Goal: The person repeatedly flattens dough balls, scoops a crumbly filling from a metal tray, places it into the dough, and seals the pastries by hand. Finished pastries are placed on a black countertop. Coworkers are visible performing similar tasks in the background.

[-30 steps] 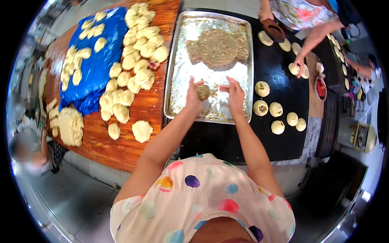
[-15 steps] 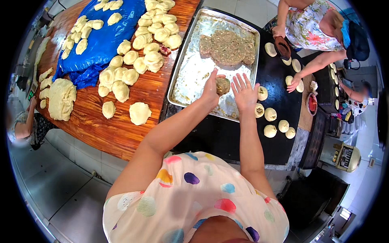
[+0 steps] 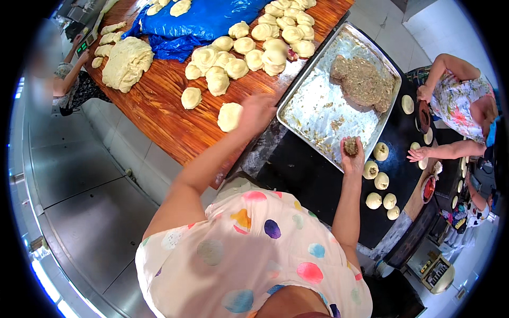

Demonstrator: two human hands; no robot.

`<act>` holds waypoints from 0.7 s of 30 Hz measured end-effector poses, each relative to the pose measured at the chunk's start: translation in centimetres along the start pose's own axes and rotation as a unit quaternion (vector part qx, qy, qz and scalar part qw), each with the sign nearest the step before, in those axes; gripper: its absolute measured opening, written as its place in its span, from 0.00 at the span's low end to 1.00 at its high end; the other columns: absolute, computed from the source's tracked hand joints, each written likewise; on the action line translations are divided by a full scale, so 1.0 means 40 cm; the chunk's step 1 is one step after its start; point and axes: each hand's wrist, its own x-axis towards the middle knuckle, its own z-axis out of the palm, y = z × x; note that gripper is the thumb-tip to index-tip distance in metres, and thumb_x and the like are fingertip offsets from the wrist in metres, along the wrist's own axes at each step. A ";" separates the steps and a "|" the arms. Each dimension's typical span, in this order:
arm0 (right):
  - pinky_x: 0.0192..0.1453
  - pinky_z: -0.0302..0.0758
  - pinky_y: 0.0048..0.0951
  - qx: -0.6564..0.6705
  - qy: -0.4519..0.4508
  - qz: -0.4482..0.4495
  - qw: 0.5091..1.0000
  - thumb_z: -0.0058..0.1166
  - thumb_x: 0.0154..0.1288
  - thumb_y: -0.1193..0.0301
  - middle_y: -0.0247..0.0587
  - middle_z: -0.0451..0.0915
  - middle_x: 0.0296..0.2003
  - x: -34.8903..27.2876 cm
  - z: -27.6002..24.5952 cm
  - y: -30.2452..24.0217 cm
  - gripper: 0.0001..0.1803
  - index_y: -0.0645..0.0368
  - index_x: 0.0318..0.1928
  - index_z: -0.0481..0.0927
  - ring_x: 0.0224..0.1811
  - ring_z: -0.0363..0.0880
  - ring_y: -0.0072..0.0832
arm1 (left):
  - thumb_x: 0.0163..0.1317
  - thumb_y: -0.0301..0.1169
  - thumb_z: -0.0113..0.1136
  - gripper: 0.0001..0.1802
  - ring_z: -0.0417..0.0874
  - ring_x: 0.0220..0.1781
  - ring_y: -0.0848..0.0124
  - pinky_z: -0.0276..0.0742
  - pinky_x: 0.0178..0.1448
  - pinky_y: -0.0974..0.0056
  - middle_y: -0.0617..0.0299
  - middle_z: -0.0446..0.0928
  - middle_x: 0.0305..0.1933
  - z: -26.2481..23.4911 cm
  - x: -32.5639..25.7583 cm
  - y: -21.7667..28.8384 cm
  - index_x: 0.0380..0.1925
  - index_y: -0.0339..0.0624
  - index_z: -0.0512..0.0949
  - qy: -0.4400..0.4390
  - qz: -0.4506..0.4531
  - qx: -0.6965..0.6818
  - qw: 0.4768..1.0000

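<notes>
My right hand (image 3: pixel 353 159) is cupped around a ball of brownish-green filling (image 3: pixel 351 146) above the near corner of the metal tray (image 3: pixel 309 139). A large mound of the same filling (image 3: pixel 366 82) lies at the tray's far end. My left hand (image 3: pixel 257 113), smeared by motion, is over the edge of the wooden table, beside a flattened round of dough (image 3: pixel 229 117). It overlaps the round's right edge; whether it touches the dough I cannot tell. Several coiled dough pieces (image 3: pixel 217 80) lie farther off.
A blue plastic sheet (image 3: pixel 185 24) covers part of the wooden table (image 3: pixel 164 114); a dough slab (image 3: pixel 127 63) lies left. Several filled dough balls (image 3: pixel 381 181) stand on the black surface right of the tray. A co-worker's hand (image 3: pixel 420 154) is near flat dough rounds; another person stands far left.
My left hand has moved from the tray to the dough round on the wooden table. The filling ball is now in my right hand. The whole view has turned and shifted.
</notes>
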 end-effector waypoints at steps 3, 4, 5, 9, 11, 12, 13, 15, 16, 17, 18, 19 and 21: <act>0.50 0.82 0.40 -0.032 0.012 -0.012 0.999 0.63 0.63 0.70 0.41 0.80 0.38 0.019 -0.039 -0.026 0.09 0.57 0.40 0.79 0.43 0.81 0.36 | 0.52 0.35 0.69 0.24 0.78 0.53 0.53 0.75 0.55 0.54 0.49 0.79 0.47 -0.144 -0.084 -0.139 0.48 0.35 0.77 0.015 -0.102 0.176 0.979; 0.50 0.81 0.39 -0.056 0.018 -0.025 0.998 0.63 0.62 0.70 0.38 0.80 0.34 0.016 -0.026 -0.023 0.08 0.56 0.38 0.79 0.40 0.81 0.33 | 0.51 0.37 0.70 0.26 0.79 0.53 0.53 0.75 0.55 0.54 0.48 0.79 0.47 -0.159 -0.106 -0.174 0.48 0.35 0.77 -0.023 -0.179 0.157 0.971; 0.50 0.81 0.39 -0.058 0.014 -0.026 0.998 0.63 0.62 0.70 0.38 0.80 0.34 0.015 -0.014 -0.022 0.08 0.56 0.38 0.79 0.40 0.81 0.33 | 0.50 0.38 0.71 0.28 0.79 0.53 0.53 0.75 0.55 0.54 0.48 0.79 0.47 -0.167 -0.115 -0.202 0.49 0.35 0.76 -0.059 -0.252 0.134 0.957; 0.51 0.80 0.38 -0.075 0.004 -0.033 0.997 0.63 0.62 0.70 0.38 0.79 0.34 0.005 0.033 -0.007 0.08 0.57 0.39 0.78 0.40 0.80 0.33 | 0.47 0.45 0.73 0.32 0.78 0.54 0.52 0.75 0.54 0.54 0.48 0.78 0.47 -0.166 -0.108 -0.232 0.47 0.36 0.76 -0.143 -0.362 0.080 0.918; 0.50 0.80 0.38 -0.082 -0.006 -0.037 0.996 0.63 0.62 0.71 0.38 0.79 0.35 -0.007 0.057 0.010 0.08 0.57 0.40 0.78 0.41 0.80 0.33 | 0.48 0.41 0.72 0.25 0.79 0.50 0.52 0.76 0.51 0.54 0.47 0.78 0.47 -0.167 -0.094 -0.236 0.42 0.39 0.75 -0.198 -0.319 0.095 0.922; 0.50 0.80 0.38 -0.086 -0.036 -0.037 0.995 0.63 0.62 0.71 0.38 0.79 0.36 -0.015 0.067 0.014 0.09 0.57 0.41 0.78 0.42 0.80 0.33 | 0.48 0.40 0.72 0.24 0.80 0.48 0.52 0.77 0.50 0.54 0.47 0.79 0.45 -0.163 -0.101 -0.228 0.40 0.39 0.75 -0.181 -0.260 0.130 0.939; 0.50 0.80 0.38 -0.090 -0.034 -0.037 0.995 0.63 0.62 0.72 0.38 0.79 0.36 -0.025 0.073 0.020 0.10 0.57 0.42 0.78 0.42 0.80 0.33 | 0.48 0.38 0.72 0.22 0.80 0.45 0.51 0.77 0.49 0.54 0.47 0.79 0.44 -0.156 -0.108 -0.217 0.39 0.40 0.75 -0.164 -0.200 0.164 0.952; 0.50 0.80 0.38 -0.089 -0.029 -0.039 0.995 0.63 0.62 0.72 0.37 0.79 0.37 -0.043 0.085 0.030 0.10 0.57 0.43 0.77 0.42 0.80 0.33 | 0.48 0.35 0.71 0.20 0.81 0.41 0.54 0.77 0.47 0.56 0.50 0.79 0.41 -0.147 -0.115 -0.171 0.37 0.39 0.74 -0.104 -0.141 0.074 0.982; 0.51 0.80 0.39 -0.072 -0.036 -0.041 0.996 0.62 0.63 0.73 0.39 0.79 0.40 -0.050 0.071 0.027 0.13 0.58 0.46 0.76 0.44 0.80 0.34 | 0.48 0.34 0.71 0.19 0.82 0.38 0.56 0.77 0.45 0.57 0.51 0.78 0.40 -0.138 -0.107 -0.140 0.36 0.38 0.73 -0.078 -0.107 0.025 0.991; 0.51 0.81 0.39 -0.085 -0.042 -0.054 0.994 0.62 0.63 0.73 0.39 0.79 0.41 -0.072 0.083 0.029 0.14 0.58 0.48 0.75 0.45 0.80 0.34 | 0.49 0.33 0.70 0.19 0.82 0.38 0.59 0.77 0.44 0.59 0.53 0.78 0.39 -0.133 -0.091 -0.103 0.36 0.38 0.72 -0.085 -0.171 -0.077 0.979; 0.52 0.81 0.39 -0.098 -0.046 -0.069 0.992 0.62 0.63 0.73 0.40 0.79 0.43 -0.096 0.093 0.033 0.16 0.59 0.50 0.75 0.46 0.80 0.35 | 0.50 0.33 0.70 0.18 0.82 0.38 0.61 0.77 0.43 0.60 0.54 0.77 0.39 -0.125 -0.071 -0.064 0.35 0.38 0.72 -0.092 -0.233 -0.178 0.952; 0.52 0.81 0.40 -0.111 -0.051 -0.085 0.989 0.61 0.63 0.73 0.41 0.79 0.44 -0.133 0.117 0.035 0.18 0.59 0.52 0.74 0.46 0.80 0.35 | 0.50 0.32 0.69 0.18 0.82 0.38 0.64 0.77 0.42 0.62 0.56 0.77 0.38 -0.109 -0.053 -0.028 0.35 0.39 0.71 -0.099 -0.292 -0.276 0.910; 0.55 0.81 0.42 -0.180 -0.067 -0.141 0.971 0.61 0.64 0.72 0.46 0.75 0.51 -0.203 0.165 0.042 0.25 0.61 0.59 0.68 0.53 0.78 0.38 | 0.54 0.24 0.64 0.21 0.81 0.44 0.67 0.81 0.48 0.64 0.56 0.76 0.41 -0.037 -0.024 0.043 0.46 0.38 0.67 -0.090 -0.350 -0.544 0.757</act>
